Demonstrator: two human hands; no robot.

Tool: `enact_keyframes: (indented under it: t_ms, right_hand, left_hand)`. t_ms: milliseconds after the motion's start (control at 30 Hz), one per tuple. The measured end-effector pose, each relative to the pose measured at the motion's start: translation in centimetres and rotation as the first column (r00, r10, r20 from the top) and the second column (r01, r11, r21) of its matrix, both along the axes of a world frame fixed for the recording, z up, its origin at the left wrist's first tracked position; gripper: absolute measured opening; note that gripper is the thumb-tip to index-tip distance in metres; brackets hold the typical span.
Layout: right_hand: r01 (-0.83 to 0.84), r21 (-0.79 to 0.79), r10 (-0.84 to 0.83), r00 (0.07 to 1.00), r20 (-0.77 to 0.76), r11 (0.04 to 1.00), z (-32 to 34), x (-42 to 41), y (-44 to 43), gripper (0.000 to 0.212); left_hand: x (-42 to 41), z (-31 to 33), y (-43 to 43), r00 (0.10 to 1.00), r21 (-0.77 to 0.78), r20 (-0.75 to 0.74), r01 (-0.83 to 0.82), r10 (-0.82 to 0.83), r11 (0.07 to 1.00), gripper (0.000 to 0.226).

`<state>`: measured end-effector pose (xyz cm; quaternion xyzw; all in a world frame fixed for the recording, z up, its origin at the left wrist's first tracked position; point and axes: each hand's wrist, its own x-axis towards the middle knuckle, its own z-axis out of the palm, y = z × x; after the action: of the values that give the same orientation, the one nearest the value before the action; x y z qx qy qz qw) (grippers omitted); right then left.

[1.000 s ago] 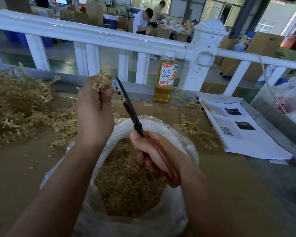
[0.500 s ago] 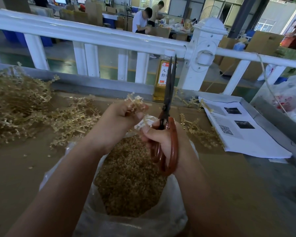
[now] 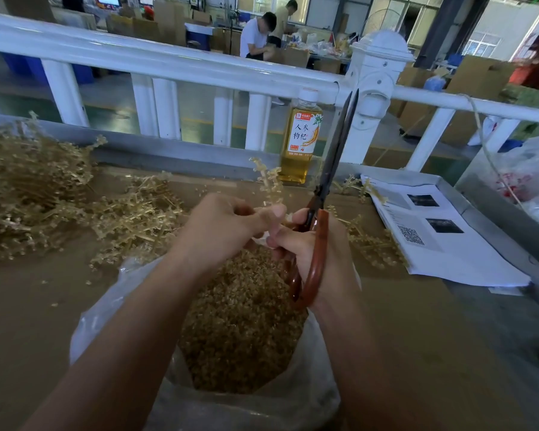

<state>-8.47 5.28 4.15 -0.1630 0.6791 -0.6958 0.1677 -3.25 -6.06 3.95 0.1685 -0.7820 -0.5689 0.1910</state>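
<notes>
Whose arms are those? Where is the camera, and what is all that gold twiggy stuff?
Those are a person's two bare arms, not a machine. The camera sits on the person's head and looks down, so you see what they see.

The left hand pinches a small golden sprig. The right hand grips big scissors with reddish-brown handles, blades pointing up.

Below the hands stands an open clear plastic bag holding lots of tiny golden bits.

On the brown table, to the left, lies a heap of more golden sprigs. At the back stands a bottle of yellow drink. To the right lie printed papers. A white railing runs behind the table.
</notes>
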Motion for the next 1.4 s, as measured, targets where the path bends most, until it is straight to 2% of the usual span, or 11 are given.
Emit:
enact_keyframes:
  t_ms: [100,233,500,633,767,867,967,1067,1133,1200,1400]
  right_hand:
    - [0.0,0.078,0.005,0.998,-0.063,0.997,-0.4,-0.4,-0.6,0.03]
    - [0.036,0.125,-0.019,0.99,-0.137,0.991,-1.3,-0.6,-0.9,0.037]
    - [0.098,-0.093,-0.101,0.994,-0.031,0.991,-1.2,-0.4,-0.5,0.029]
    - [0.107,0.024,-0.104,0.989,-0.107,0.994,-0.9,-0.9,-0.4,0.026]
    - [0.136,0.112,-0.106,0.964,-0.243,0.984,-1.0,-0.9,-0.7,0.027]
    - [0.072,0.113,-0.043,0.97,-0.241,0.991,-1.0,-0.5,-0.6,0.033]
    - [-0.055,0.124,0.076,0.982,-0.173,0.991,-0.8,0.0,-0.1,0.04]
    - [-0.162,0.306,0.249,0.929,-0.275,0.938,-0.8,0.0,0.0,0.045]
    - [-0.242,0.422,0.378,0.883,-0.277,0.874,-0.7,0.1,-0.2,0.051]
    - [-0.335,0.462,0.468,0.858,-0.211,0.821,-0.8,0.3,-0.4,0.049]
    - [-0.457,0.516,0.578,0.81,-0.095,0.725,-0.9,0.2,0.1,0.031]
  left_hand:
    - [-0.4,0.0,0.4,0.998,0.123,-0.049,0.046,-0.04,0.991,0.013]
    - [-0.7,-0.2,0.1,0.993,0.127,-0.095,-0.057,0.069,0.99,0.02]
    - [-0.6,-0.3,0.2,0.996,0.117,-0.087,-0.022,0.032,0.993,0.018]
    - [-0.8,-0.2,0.8,0.997,0.229,-0.078,-0.007,0.025,0.973,0.017]
    - [-0.7,-0.1,0.8,0.993,0.229,-0.102,-0.038,0.063,0.973,0.016]
    - [-0.5,0.0,0.6,0.99,0.305,-0.112,-0.046,0.084,0.951,0.018]
    - [-0.5,0.4,-0.1,0.979,0.484,-0.135,-0.069,0.152,0.872,0.019]
    - [-0.4,0.7,-0.9,0.956,0.612,-0.176,-0.079,0.233,0.787,0.02]
    - [-0.3,0.7,-1.4,0.939,0.634,-0.205,-0.088,0.277,0.769,0.023]
    - [-0.3,0.6,-1.9,0.923,0.639,-0.242,-0.081,0.3,0.765,0.024]
    - [-0.2,0.5,-2.9,0.87,0.623,-0.318,-0.107,0.376,0.775,0.019]
